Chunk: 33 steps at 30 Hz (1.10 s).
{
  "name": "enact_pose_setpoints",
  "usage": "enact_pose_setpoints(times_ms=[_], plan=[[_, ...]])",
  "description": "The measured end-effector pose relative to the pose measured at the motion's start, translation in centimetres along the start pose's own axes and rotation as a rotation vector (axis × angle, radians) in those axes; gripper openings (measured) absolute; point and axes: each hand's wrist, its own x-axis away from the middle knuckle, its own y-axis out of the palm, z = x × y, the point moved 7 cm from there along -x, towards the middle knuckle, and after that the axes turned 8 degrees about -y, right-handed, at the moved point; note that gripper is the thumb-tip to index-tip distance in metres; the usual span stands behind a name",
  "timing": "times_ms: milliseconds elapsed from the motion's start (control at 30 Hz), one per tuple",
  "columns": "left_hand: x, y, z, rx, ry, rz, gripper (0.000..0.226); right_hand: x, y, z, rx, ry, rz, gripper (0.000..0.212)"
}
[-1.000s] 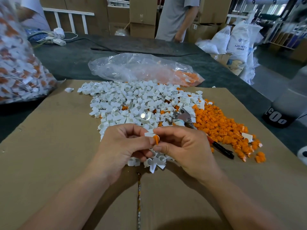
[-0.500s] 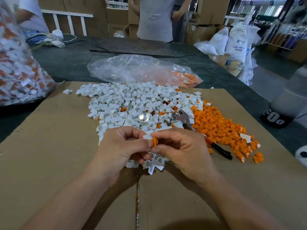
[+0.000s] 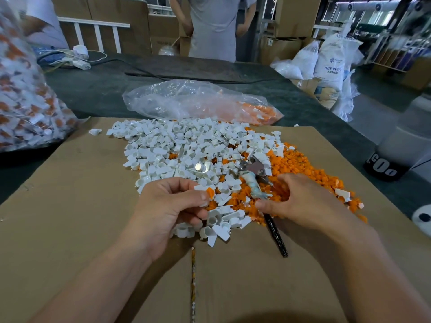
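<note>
A: Step in hand, as judged: fetching the next cap. Best to lift a single one from the orange pile (image 3: 310,173), clear of the cutter (image 3: 275,234).

B: Hands?

A: Left hand (image 3: 168,206) curled, thumb and forefinger pinching a white part (image 3: 202,188) with an orange cap (image 3: 210,191) on it, over the near edge of the white pile (image 3: 177,145). Right hand (image 3: 300,199) half open, fingers down on the orange pile. Whether it holds a cap cannot be told. All lies on cardboard (image 3: 70,206) on the counter (image 3: 98,89).
</note>
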Motion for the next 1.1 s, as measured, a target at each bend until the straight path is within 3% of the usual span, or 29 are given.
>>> enact_pose_setpoints(times_ms=[100,233,467,567,800,1100], plan=[[-0.1,-0.1,0.0,0.030,-0.005,-0.005,0.027,0.0,0.9,-0.1,0.095,-0.001,-0.071,0.124],[-0.2,-0.1,0.0,0.037,0.001,-0.007,0.029,-0.3,1.2,-0.1,0.149,0.006,-0.055,0.109],[-0.3,-0.1,-0.3,0.044,-0.006,-0.008,0.019,-0.2,0.0,-0.5,0.055,0.024,0.078,0.060],[-0.5,-0.3,-0.3,0.056,0.002,0.004,0.016,0.1,-1.3,-0.7,0.051,0.006,0.211,0.049],[-1.0,-0.5,-0.1,0.094,0.057,0.028,0.013,0.8,-2.8,-2.5,-0.086,-0.192,0.390,0.040],[-1.6,-0.4,0.8,0.127,0.154,0.063,0.020,1.2,-2.4,-4.5,-0.111,-0.379,0.462,0.024]])
